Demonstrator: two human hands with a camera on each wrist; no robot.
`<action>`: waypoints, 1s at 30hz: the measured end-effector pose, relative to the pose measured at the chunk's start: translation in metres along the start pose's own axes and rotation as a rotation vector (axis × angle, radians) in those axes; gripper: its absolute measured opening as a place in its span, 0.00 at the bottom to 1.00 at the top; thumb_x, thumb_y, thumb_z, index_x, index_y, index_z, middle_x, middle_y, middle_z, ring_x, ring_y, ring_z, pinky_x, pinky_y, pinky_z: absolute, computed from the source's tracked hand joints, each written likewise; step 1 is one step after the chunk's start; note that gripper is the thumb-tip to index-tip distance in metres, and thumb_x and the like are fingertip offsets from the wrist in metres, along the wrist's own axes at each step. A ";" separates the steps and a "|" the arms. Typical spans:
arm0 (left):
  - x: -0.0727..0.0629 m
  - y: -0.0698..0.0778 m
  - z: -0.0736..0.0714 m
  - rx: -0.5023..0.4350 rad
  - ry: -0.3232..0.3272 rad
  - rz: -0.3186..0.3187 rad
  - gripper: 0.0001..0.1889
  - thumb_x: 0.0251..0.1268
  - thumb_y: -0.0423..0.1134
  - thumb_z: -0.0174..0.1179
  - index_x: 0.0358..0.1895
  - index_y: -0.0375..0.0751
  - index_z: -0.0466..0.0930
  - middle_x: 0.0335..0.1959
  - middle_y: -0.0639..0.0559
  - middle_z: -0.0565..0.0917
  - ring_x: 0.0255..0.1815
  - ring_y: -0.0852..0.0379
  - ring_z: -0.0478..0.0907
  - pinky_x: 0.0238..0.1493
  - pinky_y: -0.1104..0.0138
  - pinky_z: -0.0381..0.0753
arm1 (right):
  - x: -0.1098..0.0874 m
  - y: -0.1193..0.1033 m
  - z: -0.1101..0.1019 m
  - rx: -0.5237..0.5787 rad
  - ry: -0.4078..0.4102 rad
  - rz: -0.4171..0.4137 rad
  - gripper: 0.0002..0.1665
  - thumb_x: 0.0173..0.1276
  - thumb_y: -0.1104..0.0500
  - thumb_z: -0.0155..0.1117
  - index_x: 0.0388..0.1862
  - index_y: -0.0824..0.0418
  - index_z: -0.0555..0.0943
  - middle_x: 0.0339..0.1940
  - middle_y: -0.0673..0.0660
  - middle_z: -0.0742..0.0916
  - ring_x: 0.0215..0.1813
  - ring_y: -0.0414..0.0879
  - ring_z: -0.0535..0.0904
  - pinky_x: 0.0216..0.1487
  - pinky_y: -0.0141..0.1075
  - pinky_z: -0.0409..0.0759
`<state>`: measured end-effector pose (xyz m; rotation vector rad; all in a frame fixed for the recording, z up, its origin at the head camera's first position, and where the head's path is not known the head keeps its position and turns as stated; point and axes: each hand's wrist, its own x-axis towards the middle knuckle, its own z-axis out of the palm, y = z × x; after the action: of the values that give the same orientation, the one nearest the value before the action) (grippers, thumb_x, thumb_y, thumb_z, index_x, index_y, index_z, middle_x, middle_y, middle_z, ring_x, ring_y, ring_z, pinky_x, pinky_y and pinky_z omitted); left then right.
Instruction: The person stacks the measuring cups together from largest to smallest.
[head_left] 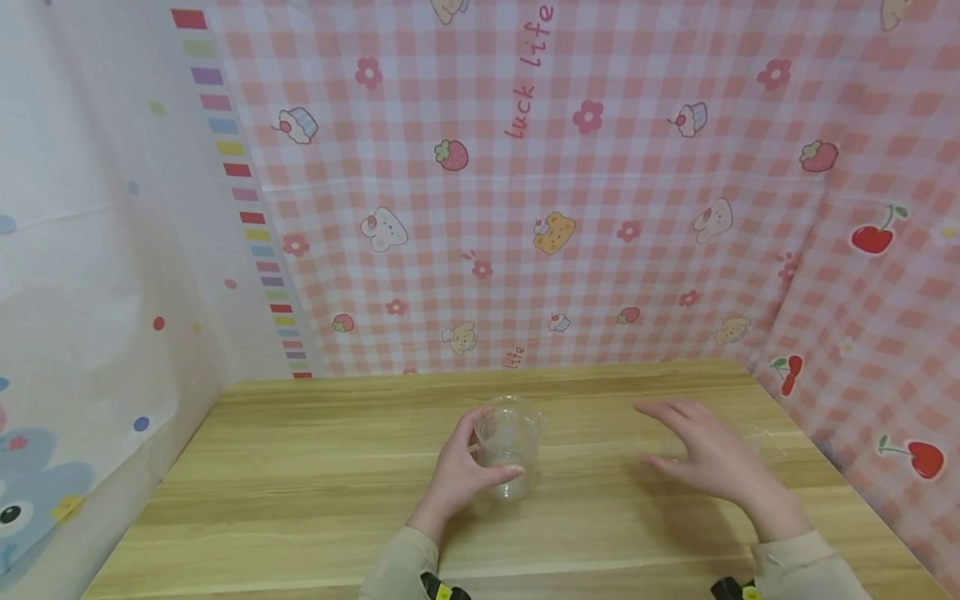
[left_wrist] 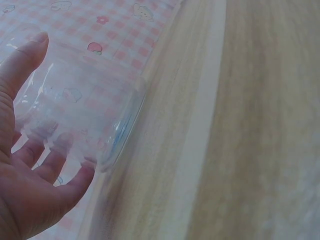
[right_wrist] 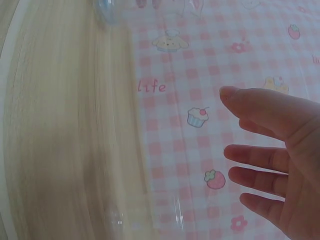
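A clear plastic cup [head_left: 512, 442] stands upright on the wooden table, its wide rim at the top. My left hand [head_left: 461, 467] holds it from the left side, thumb across the near face and fingers round the far side. In the left wrist view the fingers of that hand [left_wrist: 37, 185] show through the cup wall [left_wrist: 85, 100]. To the right, my right hand [head_left: 701, 450] hovers over the table with fingers apart, holding nothing. Another clear plastic thing [head_left: 768, 446] is faintly seen just beyond that hand; its shape is hard to make out.
The wooden table [head_left: 300, 483] meets a pink checked cloth [head_left: 420, 183] along its back edge. More checked cloth [head_left: 892, 333] hangs at the right, and a white cloth [head_left: 82, 275] with coloured dots hangs at the left.
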<state>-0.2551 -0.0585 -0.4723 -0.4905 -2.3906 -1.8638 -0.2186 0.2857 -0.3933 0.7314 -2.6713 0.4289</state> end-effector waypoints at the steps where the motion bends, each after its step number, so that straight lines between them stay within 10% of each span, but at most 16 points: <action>1: 0.000 0.000 0.000 0.001 0.000 0.000 0.49 0.42 0.43 0.82 0.71 0.48 0.64 0.66 0.45 0.72 0.61 0.39 0.73 0.57 0.46 0.76 | -0.001 0.001 -0.001 -0.003 0.006 0.000 0.40 0.54 0.52 0.80 0.65 0.58 0.76 0.55 0.61 0.82 0.56 0.61 0.77 0.53 0.59 0.77; 30: -0.001 0.001 -0.001 0.013 -0.004 -0.001 0.49 0.43 0.44 0.81 0.71 0.48 0.64 0.66 0.46 0.72 0.61 0.40 0.72 0.57 0.46 0.76 | -0.028 0.038 -0.021 -0.048 0.035 0.075 0.42 0.49 0.54 0.82 0.63 0.64 0.75 0.52 0.67 0.82 0.54 0.66 0.75 0.50 0.62 0.74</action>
<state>-0.2544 -0.0593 -0.4716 -0.4918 -2.4044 -1.8486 -0.2114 0.3366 -0.3929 0.6056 -2.6731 0.3910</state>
